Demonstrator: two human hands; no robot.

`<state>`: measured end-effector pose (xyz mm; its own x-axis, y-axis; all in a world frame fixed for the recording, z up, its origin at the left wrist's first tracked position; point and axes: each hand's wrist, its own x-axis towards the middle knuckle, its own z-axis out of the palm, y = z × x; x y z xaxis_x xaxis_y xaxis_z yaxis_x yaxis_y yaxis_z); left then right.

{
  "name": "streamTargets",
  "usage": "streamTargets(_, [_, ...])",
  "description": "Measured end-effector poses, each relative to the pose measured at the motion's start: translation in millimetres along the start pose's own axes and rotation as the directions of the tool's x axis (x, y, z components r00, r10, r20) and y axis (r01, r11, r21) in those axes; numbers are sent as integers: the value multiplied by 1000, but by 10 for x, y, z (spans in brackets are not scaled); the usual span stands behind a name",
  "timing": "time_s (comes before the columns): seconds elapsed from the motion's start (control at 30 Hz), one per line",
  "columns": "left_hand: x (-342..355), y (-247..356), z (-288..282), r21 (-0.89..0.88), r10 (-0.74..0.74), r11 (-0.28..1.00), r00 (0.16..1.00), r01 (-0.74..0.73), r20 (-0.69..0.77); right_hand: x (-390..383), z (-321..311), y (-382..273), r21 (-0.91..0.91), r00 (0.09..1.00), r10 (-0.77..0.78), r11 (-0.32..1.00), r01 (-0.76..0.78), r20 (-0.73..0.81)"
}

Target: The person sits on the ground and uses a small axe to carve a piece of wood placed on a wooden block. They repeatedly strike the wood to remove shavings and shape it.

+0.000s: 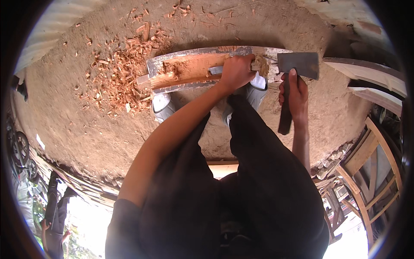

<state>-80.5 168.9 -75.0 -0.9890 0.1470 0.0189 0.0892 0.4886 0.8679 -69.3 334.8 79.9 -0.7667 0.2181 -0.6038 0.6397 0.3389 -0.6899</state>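
A long, curved wooden piece (194, 69) with grey, flaking edges lies crosswise before my feet, its middle hollowed to fresh reddish wood. My left hand (238, 71) is closed round a chisel over the right part of the hollow. The flat metal blade of the chisel (215, 70) points left, low against the wood; most of its handle is hidden by my fingers. To the right, my right hand (295, 93) grips the dark handle of a hatchet (298, 64). Its broad, flat head is raised over the wooden piece's right end, with my thumb along the handle.
Wood chips (120, 73) are heaped on the dirt floor at the left. My grey shoes (163, 105) stand against the wood's near edge. Curved wooden parts (366, 71) lie at the right, above a wooden frame (373, 172). Another person (54, 220) stands at lower left.
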Motion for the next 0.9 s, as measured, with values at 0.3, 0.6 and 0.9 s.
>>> streamTargets(0.3, [-28,33,10,16,30,999,998,-31,55,12,15,176,18,999,36,999,-36,-14])
streamTargets(0.6, [-13,12,36,45,10,999,1000,-11,11,89,-29,280,94,996,75,993,-70,-50])
streamTargets(0.9, [36,-15,44,75,-46,996,999,44,27,109,-4,283,97,995,96,991,-96,2])
